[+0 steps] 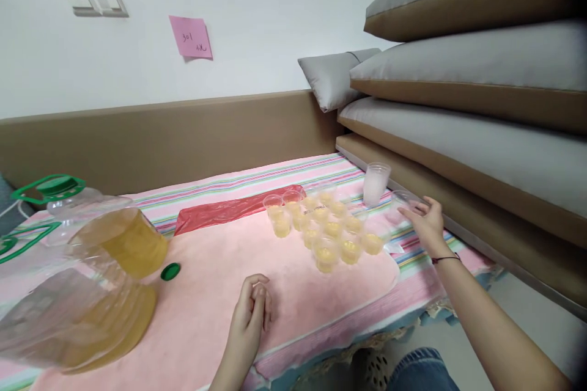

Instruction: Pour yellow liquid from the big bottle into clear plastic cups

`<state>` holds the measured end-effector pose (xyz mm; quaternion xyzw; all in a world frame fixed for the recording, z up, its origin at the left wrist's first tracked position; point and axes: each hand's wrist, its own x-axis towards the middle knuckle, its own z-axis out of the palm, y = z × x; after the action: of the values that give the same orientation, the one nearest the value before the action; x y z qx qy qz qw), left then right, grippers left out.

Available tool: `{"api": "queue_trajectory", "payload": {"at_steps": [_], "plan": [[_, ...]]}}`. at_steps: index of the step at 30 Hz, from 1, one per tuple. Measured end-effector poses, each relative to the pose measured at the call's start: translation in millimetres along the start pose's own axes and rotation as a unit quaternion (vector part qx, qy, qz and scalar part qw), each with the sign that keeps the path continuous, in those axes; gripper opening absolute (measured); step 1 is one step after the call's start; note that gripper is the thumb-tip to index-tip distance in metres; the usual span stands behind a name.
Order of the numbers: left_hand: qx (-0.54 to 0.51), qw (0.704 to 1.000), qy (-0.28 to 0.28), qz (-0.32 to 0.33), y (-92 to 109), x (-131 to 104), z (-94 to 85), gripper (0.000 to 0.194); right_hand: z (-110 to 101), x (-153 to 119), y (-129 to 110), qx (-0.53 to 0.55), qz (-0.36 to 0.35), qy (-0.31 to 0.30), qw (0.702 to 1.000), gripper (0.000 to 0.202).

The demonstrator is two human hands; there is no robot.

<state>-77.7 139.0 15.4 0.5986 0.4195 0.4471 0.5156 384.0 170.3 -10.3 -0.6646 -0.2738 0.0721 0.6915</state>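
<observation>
My right hand (427, 223) grips a clear plastic cup (398, 206) between thumb and fingers at the right side of the bed-like surface. Just left of it stands a frosted-looking stack of cups (375, 186). Several clear cups of pale yellow liquid (326, 255) are grouped on a pink towel (206, 299), close to the held cup. Over the towel's front part rests my left hand (254, 308), its fingers curled in and nothing visible in them.
Two large clear jugs of yellow liquid (132, 241) occupy the left, one uncapped or unclear at its mouth. A green cap (170, 271) lies beside them. Behind the cups is a red plastic bag (229, 211). Stacked grey-brown cushions (458, 110) rise along the right.
</observation>
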Motion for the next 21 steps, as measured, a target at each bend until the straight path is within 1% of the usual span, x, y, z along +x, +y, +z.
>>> {"api": "queue_trajectory", "payload": {"at_steps": [2,3,5,7,8,9,11,12,14,16,18,21], "plan": [[-0.020,1.000,0.005,0.009,4.5,-0.4,1.2,0.034,-6.3,-9.8,-22.8,0.014,-0.029,0.004,0.999,0.086],[-0.030,0.999,0.008,0.015,7.3,-0.4,1.3,0.033,-8.5,-19.0,-36.6,0.020,-0.046,0.002,0.999,0.085],[-0.051,0.998,0.014,0.028,13.0,-0.1,0.7,0.032,-9.6,-47.6,-67.0,0.026,-0.076,-0.016,0.997,0.082],[-0.070,0.997,0.017,0.036,17.7,0.3,-0.6,0.033,-5.8,-88.0,-97.6,0.051,-0.118,-0.069,0.989,0.079],[-0.079,0.996,0.020,0.037,19.2,0.3,-1.4,0.033,-1.9,-110.9,-111.5,0.074,-0.131,-0.109,0.983,0.078],[-0.086,0.995,0.026,0.039,20.3,0.0,-2.5,0.034,3.4,-134.6,-123.5,0.096,-0.131,-0.147,0.976,0.077],[-0.092,0.994,0.045,0.037,21.5,-1.4,-5.5,0.035,17.8,-180.1,-139.9,0.123,-0.104,-0.224,0.961,0.074],[-0.093,0.994,0.056,0.034,21.8,-2.6,-7.5,0.036,26.7,-200.5,-143.8,0.131,-0.084,-0.264,0.952,0.073],[-0.093,0.992,0.082,0.020,22.7,-5.4,-13.0,0.038,46.0,-234.8,-143.4,0.145,-0.037,-0.348,0.925,0.073],[-0.098,0.989,0.112,0.001,23.9,-8.8,-20.3,0.043,65.0,-259.9,-135.1,0.135,-0.008,-0.396,0.908,0.074],[-0.104,0.985,0.137,-0.011,24.9,-12.6,-28.6,0.045,81.3,-277.1,-123.2,0.114,0.008,-0.409,0.905,0.074],[-0.105,0.982,0.154,-0.019,25.6,-19.2,-40.3,0.042,99.1,-291.7,-106.6,0.096,0.014,-0.409,0.907,0.075]]}}
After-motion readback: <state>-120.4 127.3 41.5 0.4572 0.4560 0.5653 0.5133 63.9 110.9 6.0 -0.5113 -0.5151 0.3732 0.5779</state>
